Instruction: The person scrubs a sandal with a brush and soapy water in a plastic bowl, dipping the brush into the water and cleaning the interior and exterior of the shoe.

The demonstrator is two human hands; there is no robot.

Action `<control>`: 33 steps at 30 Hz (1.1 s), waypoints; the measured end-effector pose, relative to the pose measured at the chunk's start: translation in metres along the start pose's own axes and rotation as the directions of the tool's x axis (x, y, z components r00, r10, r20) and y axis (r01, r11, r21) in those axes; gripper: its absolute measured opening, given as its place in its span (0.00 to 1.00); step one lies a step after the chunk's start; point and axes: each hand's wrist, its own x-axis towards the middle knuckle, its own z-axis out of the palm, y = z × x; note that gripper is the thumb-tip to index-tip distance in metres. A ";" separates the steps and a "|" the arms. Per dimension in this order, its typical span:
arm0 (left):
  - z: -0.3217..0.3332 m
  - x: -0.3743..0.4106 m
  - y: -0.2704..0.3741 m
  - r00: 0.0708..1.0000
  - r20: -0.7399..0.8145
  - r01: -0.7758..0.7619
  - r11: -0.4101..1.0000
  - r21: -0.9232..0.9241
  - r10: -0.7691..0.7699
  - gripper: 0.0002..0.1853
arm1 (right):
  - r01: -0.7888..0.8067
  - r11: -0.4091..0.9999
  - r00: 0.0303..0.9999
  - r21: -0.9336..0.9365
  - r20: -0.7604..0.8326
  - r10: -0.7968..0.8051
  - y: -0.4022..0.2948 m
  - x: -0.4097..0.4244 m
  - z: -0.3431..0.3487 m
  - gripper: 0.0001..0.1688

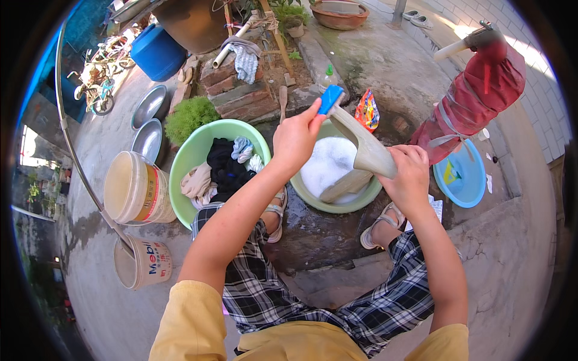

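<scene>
My left hand [294, 141] grips a blue scrubbing brush [331, 98], whose pale bristles meet the far end of a grey-beige slip-on shoe [371, 143]. The near end of that shoe is in my right hand [408, 173]. Both are raised over a pale green basin [336, 207] full of white suds [327, 158]. A second shoe [347, 186] of the same colour lies partly in the foam. To the left, a larger green basin [179, 168] holds black, beige and light-coloured clothes [223, 164].
Two plastic buckets [131, 189] stand at left, near steel bowls [148, 137]. Beyond the suds are a detergent packet [368, 112] and a green-capped bottle [328, 80]. A red-wrapped standpipe [469, 97] rises beside a blue basin [479, 178] at right. Wet concrete [311, 243] lies between my feet.
</scene>
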 end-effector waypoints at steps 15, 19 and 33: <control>0.016 -0.045 0.034 0.972 0.145 -0.153 0.965 -0.215 0.186 0.17 | -0.015 1.000 0.999 0.014 -0.049 0.016 0.003 0.000 0.002 0.26; -0.003 -0.002 0.006 0.999 0.023 0.035 0.994 -0.107 -0.033 0.18 | -0.034 0.999 0.999 0.036 -0.041 0.035 -0.002 0.000 -0.005 0.26; 0.025 -0.039 0.030 0.971 0.029 -0.217 0.921 -0.323 0.239 0.19 | -0.379 0.897 0.925 0.228 0.064 0.375 0.005 -0.001 -0.003 0.29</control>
